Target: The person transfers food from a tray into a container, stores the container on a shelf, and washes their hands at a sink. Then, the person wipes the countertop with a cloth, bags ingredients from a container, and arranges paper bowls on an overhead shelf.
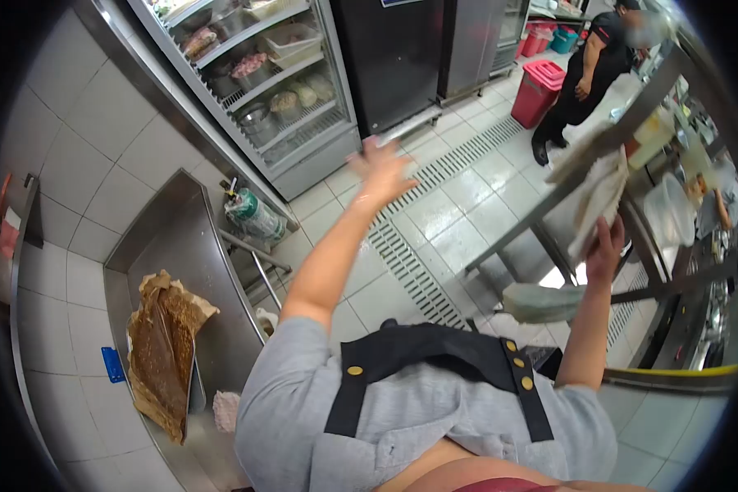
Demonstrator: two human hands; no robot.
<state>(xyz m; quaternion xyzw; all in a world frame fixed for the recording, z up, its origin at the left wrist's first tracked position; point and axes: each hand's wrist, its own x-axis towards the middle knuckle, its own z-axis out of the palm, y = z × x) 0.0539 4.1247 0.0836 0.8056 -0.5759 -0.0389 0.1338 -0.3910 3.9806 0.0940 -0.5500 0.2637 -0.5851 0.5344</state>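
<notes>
My left hand (pixel 381 172) is stretched out over the tiled floor in front of the fridge, its fingers spread and a little blurred, holding nothing. On the right, my right hand (pixel 605 246) grips the lower end of a pale folded cloth (pixel 603 197) beside a metal rack (pixel 541 209). Below that hand, a greyish rolled bundle (pixel 541 303) lies on the rack. To the left, a crumpled brown stained paper (pixel 164 353) rests on a steel counter (pixel 221 320), and a small pinkish cloth (pixel 226 410) lies near it.
A glass-door fridge (pixel 279 90) with food containers stands ahead. A gas cylinder (pixel 254 211) is beside the counter. At the upper right, a person in black (pixel 590 78) stands by a red bin (pixel 537 94); another person (pixel 717 201) is at the far right. Drain grates (pixel 414 275) cross the floor.
</notes>
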